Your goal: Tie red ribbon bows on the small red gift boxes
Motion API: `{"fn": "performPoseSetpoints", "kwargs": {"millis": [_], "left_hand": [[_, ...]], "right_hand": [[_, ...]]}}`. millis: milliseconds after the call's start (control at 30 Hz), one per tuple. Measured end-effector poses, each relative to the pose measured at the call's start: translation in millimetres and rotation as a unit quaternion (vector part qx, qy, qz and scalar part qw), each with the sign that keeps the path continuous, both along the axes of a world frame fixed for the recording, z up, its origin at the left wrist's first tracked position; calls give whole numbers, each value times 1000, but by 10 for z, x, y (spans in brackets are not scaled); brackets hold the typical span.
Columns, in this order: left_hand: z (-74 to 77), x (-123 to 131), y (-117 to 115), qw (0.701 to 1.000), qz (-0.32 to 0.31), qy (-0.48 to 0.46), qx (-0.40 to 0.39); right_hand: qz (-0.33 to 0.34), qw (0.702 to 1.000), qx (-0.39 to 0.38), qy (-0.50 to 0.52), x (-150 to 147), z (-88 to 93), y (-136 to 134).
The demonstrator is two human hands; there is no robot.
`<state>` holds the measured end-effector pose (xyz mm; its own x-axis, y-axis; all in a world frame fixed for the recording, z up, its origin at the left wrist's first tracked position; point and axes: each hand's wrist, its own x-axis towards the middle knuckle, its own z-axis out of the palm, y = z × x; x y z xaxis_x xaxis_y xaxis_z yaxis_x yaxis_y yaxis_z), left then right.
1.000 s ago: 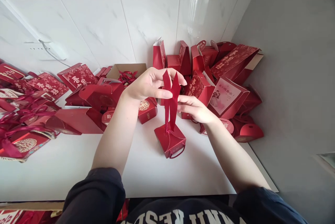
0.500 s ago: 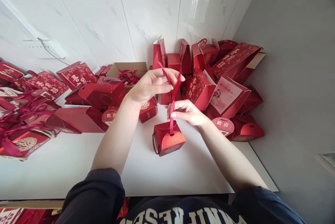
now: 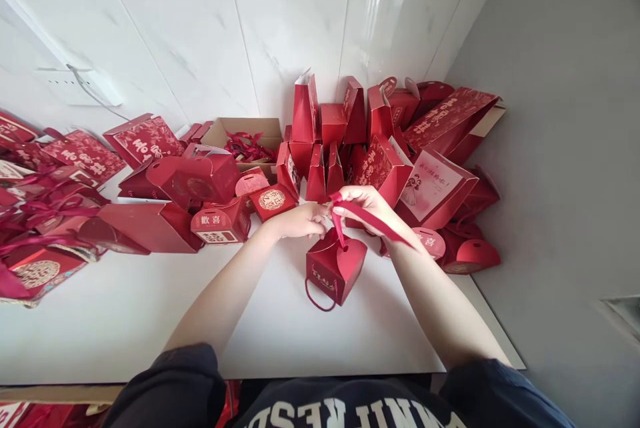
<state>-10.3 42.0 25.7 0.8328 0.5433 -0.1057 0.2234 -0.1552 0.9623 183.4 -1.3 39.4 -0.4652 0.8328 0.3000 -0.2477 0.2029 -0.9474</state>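
A small red box (image 3: pixel 336 267) with a dark red cord handle stands on the white table in front of me. A red ribbon (image 3: pixel 373 218) rises from the hole in its top flap. My right hand (image 3: pixel 364 200) pinches the ribbon above the box, and one long end trails over my right wrist. At the left side of the ribbon, just above the box, my left hand (image 3: pixel 305 220) has its fingers closed, with the ribbon at its fingertips.
Many red boxes stand along the wall, among them a box with a gold emblem (image 3: pixel 271 200) and one with a pink picture panel (image 3: pixel 435 188). A cardboard box (image 3: pixel 215 135) holds red ribbons. More boxes (image 3: pixel 45 271) with bows lie at the left.
My left hand has come down from high on the ribbon to beside my right hand. The ribbon now bends over to the right. The small box has turned and shifted slightly right.
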Motion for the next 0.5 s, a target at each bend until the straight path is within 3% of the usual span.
{"fn": "performPoseSetpoints", "kwargs": {"millis": [100,267,500], "left_hand": [[-14,-22,-21,1000,-10,-21,20],[-102,-13,-106,997,-34,-63,-13],[-110,33,-205,998,-15,-42,54]], "right_hand": [[-9,1000,-19,-7,29,-32,-3],[-22,998,-24,-45,62,-82,-37],[-39,998,-39,-33,67,-100,-97]]}}
